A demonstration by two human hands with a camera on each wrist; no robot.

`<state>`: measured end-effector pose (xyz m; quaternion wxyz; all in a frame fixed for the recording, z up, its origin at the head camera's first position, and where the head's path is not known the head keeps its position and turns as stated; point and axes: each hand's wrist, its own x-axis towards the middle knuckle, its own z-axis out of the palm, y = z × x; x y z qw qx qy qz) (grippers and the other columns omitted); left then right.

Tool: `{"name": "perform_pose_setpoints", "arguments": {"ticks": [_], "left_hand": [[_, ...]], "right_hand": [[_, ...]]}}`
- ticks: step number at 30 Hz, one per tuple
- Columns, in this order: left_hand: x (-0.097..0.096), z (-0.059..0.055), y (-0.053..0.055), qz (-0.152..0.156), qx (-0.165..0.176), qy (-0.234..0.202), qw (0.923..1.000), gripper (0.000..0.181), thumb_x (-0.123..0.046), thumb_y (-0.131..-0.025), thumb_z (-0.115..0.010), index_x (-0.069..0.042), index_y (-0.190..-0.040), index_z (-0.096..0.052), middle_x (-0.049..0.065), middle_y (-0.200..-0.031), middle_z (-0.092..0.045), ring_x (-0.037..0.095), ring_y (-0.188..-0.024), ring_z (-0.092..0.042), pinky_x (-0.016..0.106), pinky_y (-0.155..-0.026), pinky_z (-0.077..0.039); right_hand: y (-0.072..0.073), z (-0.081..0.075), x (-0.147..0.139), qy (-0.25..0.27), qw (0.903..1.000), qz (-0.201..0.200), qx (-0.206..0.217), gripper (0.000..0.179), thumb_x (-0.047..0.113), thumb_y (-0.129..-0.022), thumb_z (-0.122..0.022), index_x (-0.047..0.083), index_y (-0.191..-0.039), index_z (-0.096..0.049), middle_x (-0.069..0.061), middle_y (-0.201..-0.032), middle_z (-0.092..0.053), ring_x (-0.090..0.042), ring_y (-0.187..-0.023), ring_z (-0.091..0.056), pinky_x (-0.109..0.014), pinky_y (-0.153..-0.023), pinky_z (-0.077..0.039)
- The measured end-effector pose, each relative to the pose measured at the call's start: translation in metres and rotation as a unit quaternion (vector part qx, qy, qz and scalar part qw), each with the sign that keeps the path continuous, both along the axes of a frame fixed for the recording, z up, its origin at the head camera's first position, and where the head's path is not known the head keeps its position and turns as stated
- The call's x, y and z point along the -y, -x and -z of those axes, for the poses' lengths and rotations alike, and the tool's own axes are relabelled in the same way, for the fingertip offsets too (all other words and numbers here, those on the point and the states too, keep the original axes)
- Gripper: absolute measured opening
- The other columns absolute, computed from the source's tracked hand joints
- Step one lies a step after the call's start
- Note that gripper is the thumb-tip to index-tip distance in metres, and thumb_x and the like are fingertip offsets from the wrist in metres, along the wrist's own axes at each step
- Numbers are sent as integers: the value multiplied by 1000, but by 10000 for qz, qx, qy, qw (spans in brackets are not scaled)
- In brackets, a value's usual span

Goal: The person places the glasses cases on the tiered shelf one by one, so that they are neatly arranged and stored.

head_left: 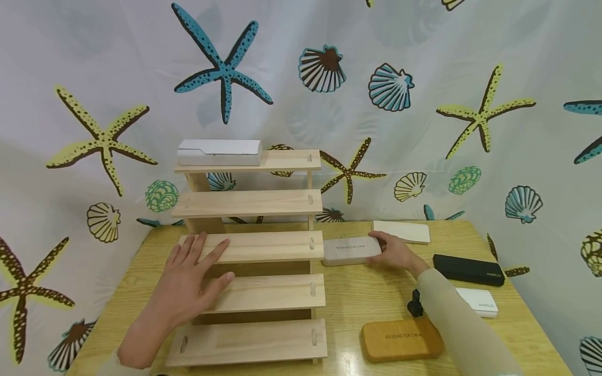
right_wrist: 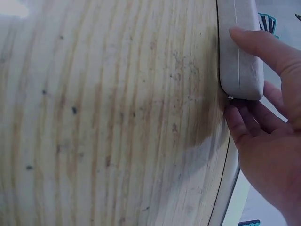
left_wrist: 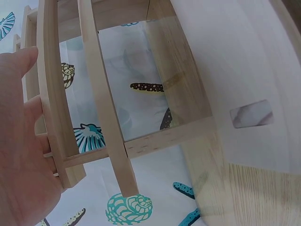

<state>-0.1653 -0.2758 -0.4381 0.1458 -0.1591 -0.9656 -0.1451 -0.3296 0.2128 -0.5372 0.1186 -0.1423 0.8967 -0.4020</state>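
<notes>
A stepped wooden rack (head_left: 273,292) with several shelves stands on the table. My left hand (head_left: 188,282) rests on its middle shelf at the left end, fingers spread. In the left wrist view, that hand's fingertips lie along a wooden board (left_wrist: 51,103) of the rack. Right of the rack, a grey glasses case (head_left: 348,250) lies close to the shelf's end. My right hand (head_left: 397,253) grips the case by its right end. Up close in the right wrist view, the thumb is on one face of the grey case (right_wrist: 242,70), with fingers around its end.
A white glasses case (head_left: 218,153) lies on the top shelf. On the table (head_left: 348,297) are a cream case (head_left: 402,231), a black case (head_left: 469,270), a white case (head_left: 479,302) and an orange-brown case (head_left: 400,342). A patterned curtain (head_left: 376,136) hangs behind.
</notes>
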Motion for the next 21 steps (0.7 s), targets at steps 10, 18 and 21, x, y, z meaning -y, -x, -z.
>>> {"name": "perform_pose_setpoints", "arguments": {"ticks": [10,18,21], "left_hand": [[1,-1,0,-12,166,31,9999,69,-53,-104,-60,-25,-164,-41,33,-169,-27,57,-157,-20,72,-126,-16],[1,-4,-1,-48,255,81,9996,70,-54,-104,-59,-25,-165,-40,32,-170,-26,56,-158,-19,71,-126,-16],[1,-3,-2,-56,237,83,9997,70,-54,-104,-59,-25,-165,-40,32,-170,-26,56,-158,-19,70,-126,-16]], "right_hand": [[3,1,1,-281,9994,-137,-131,87,22,-86,-90,-3,-156,-46,-24,-143,-60,-30,-119,-61,-46,-105,-51],[2,-3,3,-289,9996,20,-66,81,24,-83,-92,-1,-151,-53,-21,-140,-64,-30,-117,-62,-46,-105,-50],[2,-4,2,-262,9995,148,7,85,26,-83,-92,0,-153,-52,-23,-145,-62,-34,-126,-61,-51,-111,-49]]}}
